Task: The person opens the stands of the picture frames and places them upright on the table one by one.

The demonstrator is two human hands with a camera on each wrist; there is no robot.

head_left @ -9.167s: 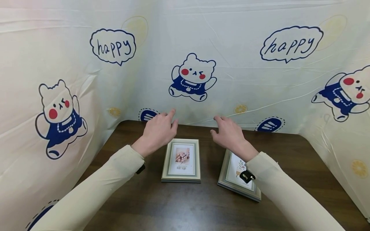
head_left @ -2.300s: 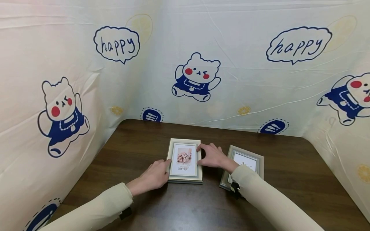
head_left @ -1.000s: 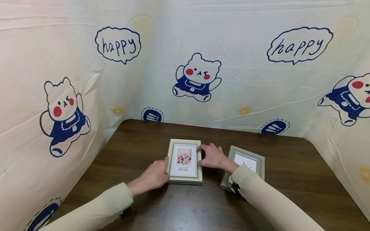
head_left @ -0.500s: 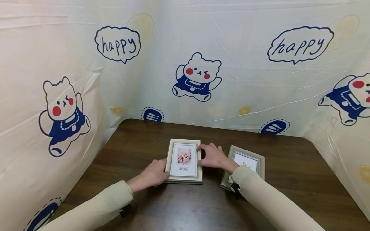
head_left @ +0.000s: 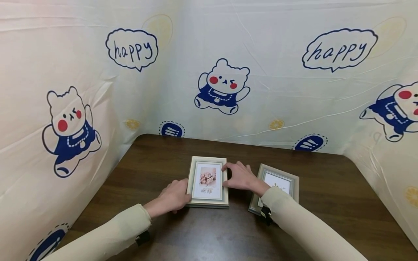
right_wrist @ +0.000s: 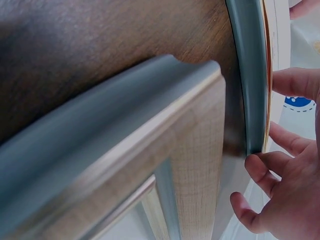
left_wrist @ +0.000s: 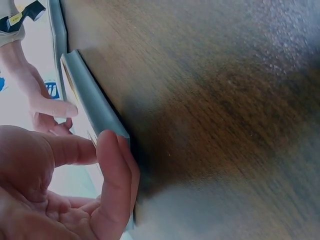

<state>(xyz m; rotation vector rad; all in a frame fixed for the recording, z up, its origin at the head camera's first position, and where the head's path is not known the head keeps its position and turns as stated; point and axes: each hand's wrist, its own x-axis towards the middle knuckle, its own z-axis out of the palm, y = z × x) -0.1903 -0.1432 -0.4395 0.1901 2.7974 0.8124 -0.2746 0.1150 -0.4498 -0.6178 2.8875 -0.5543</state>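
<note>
A cream picture frame (head_left: 225, 195) with a pink flower print lies face up near the table's middle, between both hands. My left hand (head_left: 173, 195) grips its left edge near the lower corner. In the left wrist view the thumb lies over the rim, and curled fingers (left_wrist: 116, 175) wrap the frame's blue-grey side. From the opposite side my right hand (head_left: 241, 176) holds the right edge with thumb and fingertips, seen in the right wrist view at the frame's gilt-lined rim (right_wrist: 252, 75). A second, beige picture frame (head_left: 295, 188) lies angled under the right forearm, partly hidden by the sleeve.
The brown wooden table (head_left: 202, 235) carries both frames. A pale cloth (head_left: 277, 83) printed with bears and "happy" bubbles rises along the back and both sides. Dark straps with small devices sit at both wrists, the right one (head_left: 266, 214) over the beige frame.
Both hands, raised over the table's back part nine seconds ago, have come down to the cream frame's sides. In the last second the left fingers shifted slightly left at its edge; the right hand stays put.
</note>
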